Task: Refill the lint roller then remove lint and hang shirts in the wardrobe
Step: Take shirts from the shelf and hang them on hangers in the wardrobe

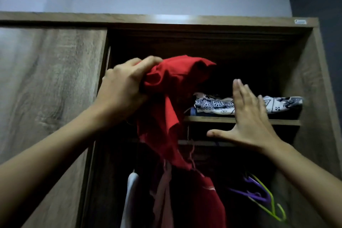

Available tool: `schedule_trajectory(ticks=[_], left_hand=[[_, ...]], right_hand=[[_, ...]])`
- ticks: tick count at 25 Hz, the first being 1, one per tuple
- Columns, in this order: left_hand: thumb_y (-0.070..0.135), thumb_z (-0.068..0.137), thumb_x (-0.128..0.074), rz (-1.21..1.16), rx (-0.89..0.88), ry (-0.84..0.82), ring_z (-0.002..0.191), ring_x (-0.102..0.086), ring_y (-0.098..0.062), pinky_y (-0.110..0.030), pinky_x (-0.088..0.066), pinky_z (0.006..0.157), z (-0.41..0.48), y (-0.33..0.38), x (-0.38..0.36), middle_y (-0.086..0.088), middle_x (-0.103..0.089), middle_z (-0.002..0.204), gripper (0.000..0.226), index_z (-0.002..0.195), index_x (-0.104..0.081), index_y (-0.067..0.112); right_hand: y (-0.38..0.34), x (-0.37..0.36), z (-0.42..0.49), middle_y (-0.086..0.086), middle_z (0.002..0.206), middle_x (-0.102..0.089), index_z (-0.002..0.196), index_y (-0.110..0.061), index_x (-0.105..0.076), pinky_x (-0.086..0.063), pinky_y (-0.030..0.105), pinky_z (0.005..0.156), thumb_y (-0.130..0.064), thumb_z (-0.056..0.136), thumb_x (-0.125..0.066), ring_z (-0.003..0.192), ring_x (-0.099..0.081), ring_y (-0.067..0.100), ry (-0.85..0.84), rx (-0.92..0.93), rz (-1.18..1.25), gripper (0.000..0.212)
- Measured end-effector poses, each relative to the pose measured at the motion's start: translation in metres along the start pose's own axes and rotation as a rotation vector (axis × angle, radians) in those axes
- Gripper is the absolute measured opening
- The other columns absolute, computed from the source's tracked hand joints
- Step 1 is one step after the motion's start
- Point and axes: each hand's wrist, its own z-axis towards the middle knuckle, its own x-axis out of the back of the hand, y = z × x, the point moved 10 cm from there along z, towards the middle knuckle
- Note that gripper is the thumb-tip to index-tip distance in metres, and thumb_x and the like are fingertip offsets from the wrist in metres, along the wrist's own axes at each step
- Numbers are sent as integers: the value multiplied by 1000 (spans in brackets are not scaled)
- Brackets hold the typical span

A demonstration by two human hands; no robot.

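Note:
My left hand [123, 84] is shut on a bunched red shirt [172, 98], lifted in front of the open wardrobe's upper compartment; the cloth hangs down past the shelf edge. My right hand [248, 118] is raised flat with fingers spread, holding nothing, in front of the wooden shelf [203, 119] and the folded blue-and-white patterned cloth [214, 104] that lies on it. No lint roller is in view.
The wardrobe's sliding door [50, 89] covers the left half. Below the shelf hang a white garment [130, 200], a pink one [162, 194] and a red one [205, 201]. Purple and green empty hangers [259, 192] hang at the lower right.

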Motion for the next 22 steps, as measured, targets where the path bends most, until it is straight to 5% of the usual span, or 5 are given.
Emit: schedule_trajectory(ticks=[4,9,14,16,22], left_hand=[[44,67,-49,-134,14,-200,97,-65,-27,-44,-53,73,-57,19,-25,2,-65,107,54,120,-39,44],[50,57,-59,-468,336,-418,81,-68,-20,-31,-51,67,-132,32,-72,3,-65,82,61,111,-36,35],[14,61,-85,-774,548,-620,74,-57,11,-12,-45,67,-203,50,-106,7,-58,93,69,111,-39,21],[9,64,-84,-877,605,-709,80,-53,20,-5,-44,73,-226,57,-116,11,-50,100,71,119,-39,16],[43,73,-73,-816,490,-1096,96,-63,-7,-26,-50,88,-286,60,-142,6,-67,105,37,105,-56,37]], right_hand=[[-39,31,-37,0,157,-10,145,-33,3,-10,44,118,-94,43,-44,145,-11,16,77,156,240,127],[-60,-17,-94,-4,144,-38,138,-31,-23,-32,34,111,-87,49,-51,132,-37,11,-293,199,274,109],[-55,-68,-145,-4,92,-67,103,-22,-53,-52,41,77,-85,63,-43,86,-64,13,-538,145,369,75],[-51,-77,-163,-4,95,-69,104,-20,-58,-51,41,79,-77,70,-47,88,-65,10,-590,124,435,67],[-23,-80,-200,-4,110,-66,112,-20,-56,-48,41,91,-63,78,-45,104,-61,11,-674,101,425,56]])
